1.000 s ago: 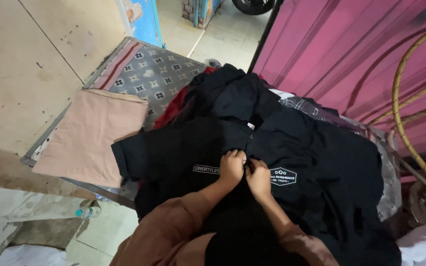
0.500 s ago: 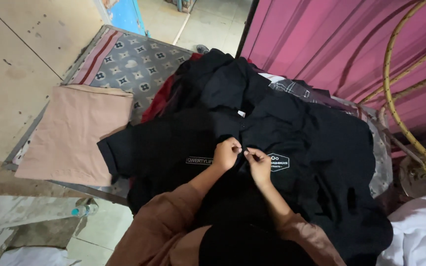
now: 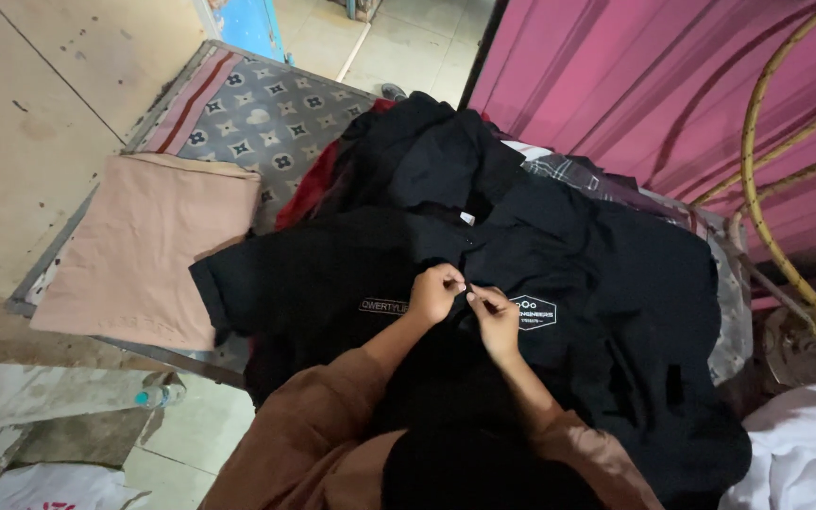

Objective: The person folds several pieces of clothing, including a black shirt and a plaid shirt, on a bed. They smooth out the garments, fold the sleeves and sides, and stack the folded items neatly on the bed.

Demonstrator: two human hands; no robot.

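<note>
Two hands meet at the placket of the black short-sleeved cotton shirt, spread mid-scene on the dark clothes pile. Left hand and right hand pinch the cloth closed. Judgement: keep placket edges aligned, fabric flat, work downward.

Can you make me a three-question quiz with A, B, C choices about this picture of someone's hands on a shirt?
1. Where is the folded pink cloth?
A. left of the black shirt
B. on the shirt
C. by the yellow hoops

2. What colour is the wall?
A. green
B. pink
C. white

3. What are the left hand and right hand doing?
A. resting apart
B. holding a bottle
C. pinching the shirt front together

Answers: 1 A, it lies on the patterned mat to the shirt's left. 2 B, its ribbed panels are pink. 3 C, the fingertips meet at the placket.
</note>
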